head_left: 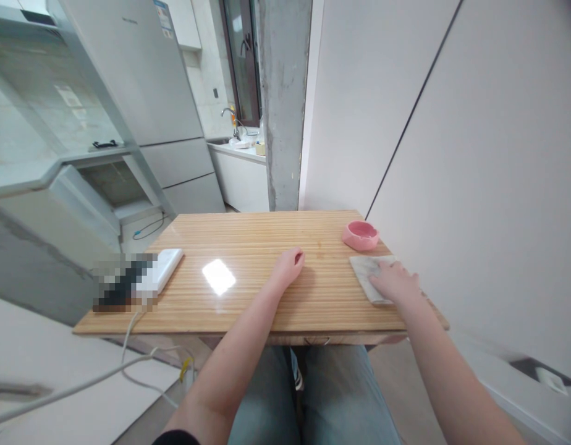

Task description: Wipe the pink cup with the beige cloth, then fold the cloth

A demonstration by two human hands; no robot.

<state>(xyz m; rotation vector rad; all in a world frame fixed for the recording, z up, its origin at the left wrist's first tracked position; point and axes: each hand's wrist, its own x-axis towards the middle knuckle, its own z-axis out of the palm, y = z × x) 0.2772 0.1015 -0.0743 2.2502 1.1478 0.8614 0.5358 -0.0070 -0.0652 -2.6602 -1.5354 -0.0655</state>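
My right hand (397,281) rests palm down on a pale folded cloth (365,269) at the table's right side, its thumb and fingers spread over the fabric. Part of the cloth is hidden under the hand. Just beyond it stands a pink ashtray-like dish (361,236) with notches in its rim. Near the middle of the tabletop, my left hand (289,267) lies on its side in a loose fist, with nothing visible in it. Both rest on a striped wooden table (253,238).
On the table's left lies a white flat box-like object (167,269) beside a blurred dark patch (128,284). White cables (128,346) hang over the near left edge. A white wall (452,185) borders the right side. Behind are a fridge (141,80) and a sink counter (241,173).
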